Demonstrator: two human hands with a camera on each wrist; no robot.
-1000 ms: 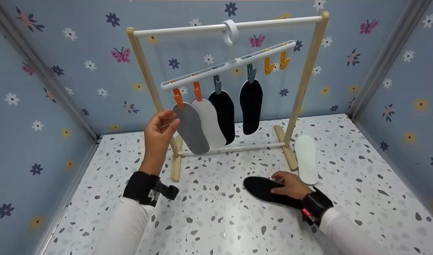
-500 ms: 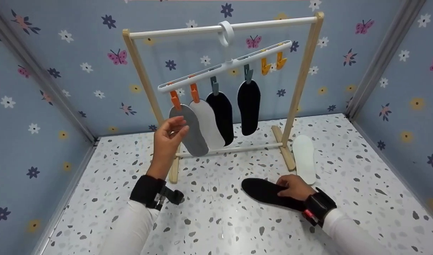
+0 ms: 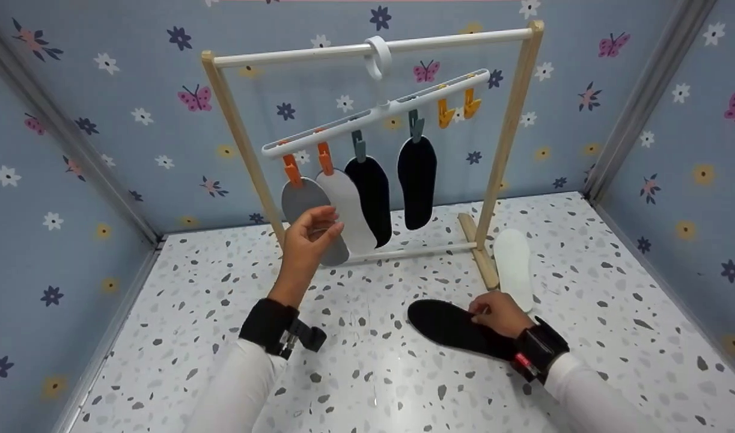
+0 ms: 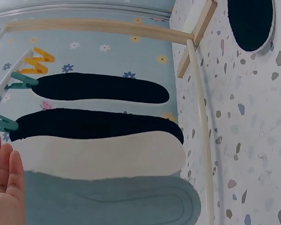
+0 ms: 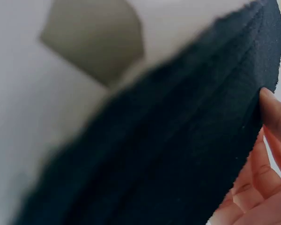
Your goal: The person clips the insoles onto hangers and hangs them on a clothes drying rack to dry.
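My right hand (image 3: 500, 314) pinches the edge of a black insole (image 3: 440, 325) low over the speckled surface. In the right wrist view the thumb (image 5: 274, 110) lies on its dark face, with the other fingers at the underside. My left hand (image 3: 310, 243), fingers loosely bent and holding nothing, is in front of a grey insole (image 3: 301, 193) and covers part of it. That insole hangs from an orange clip (image 3: 292, 171) at the left end of a white hanger (image 3: 337, 130). Beside it hang a white insole (image 3: 350, 207) and two black insoles (image 3: 417, 186).
The tilted hanger hooks over the top bar (image 3: 295, 56) of a wooden stand. Two yellow clips (image 3: 444, 114) on its right end hold nothing. A pale insole (image 3: 514, 267) lies by the stand's right foot (image 3: 480, 252). Patterned walls (image 3: 60, 150) enclose the surface.
My left hand has moved right and down from the grey insole's upper left edge to in front of its middle. My right hand has closed its fingers onto the black insole's edge.
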